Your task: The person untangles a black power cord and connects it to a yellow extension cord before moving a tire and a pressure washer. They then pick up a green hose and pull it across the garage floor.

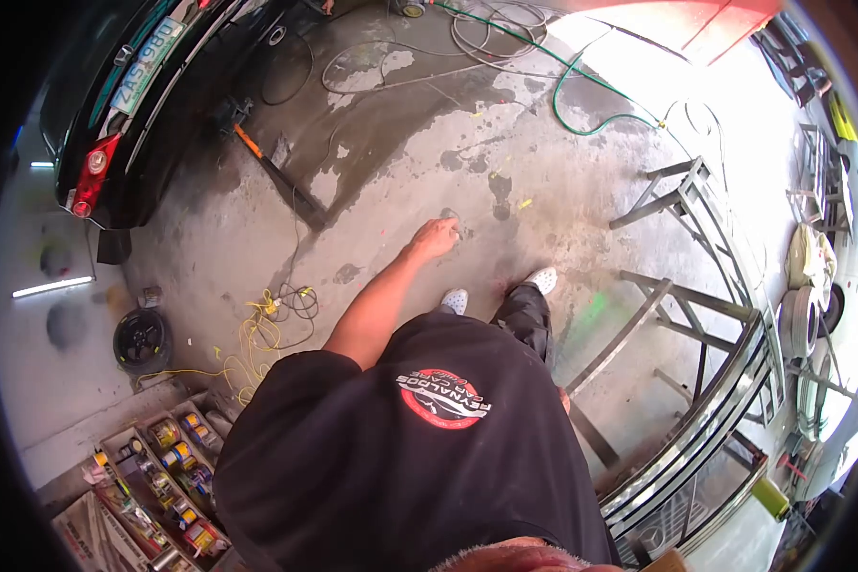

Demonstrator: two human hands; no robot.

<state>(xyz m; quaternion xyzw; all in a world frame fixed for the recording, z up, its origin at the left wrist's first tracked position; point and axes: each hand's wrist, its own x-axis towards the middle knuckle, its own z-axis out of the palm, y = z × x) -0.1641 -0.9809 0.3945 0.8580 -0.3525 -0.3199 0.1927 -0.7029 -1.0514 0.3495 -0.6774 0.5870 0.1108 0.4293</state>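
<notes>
My left hand [436,236] reaches forward over the concrete floor [391,257], its fingers curled closed. Whatever they hold, if anything, is too small or hidden to make out. Only a sliver of skin from my right hand [564,399] shows past the right side of my black shirt [353,458]; its fingers are hidden. Closest to that hand is a metal frame stand [629,329] with long bars. Below my left hand are my light-coloured clogs [455,301].
A dark car [143,153] stands at upper left, near an orange-and-black floor jack [248,143]. Yellow cord [257,329] and a green hose [558,105] lie across the floor. A wheel rim [143,339] and shelves of cans [167,458] are at left. A grille [682,520] is at lower right.
</notes>
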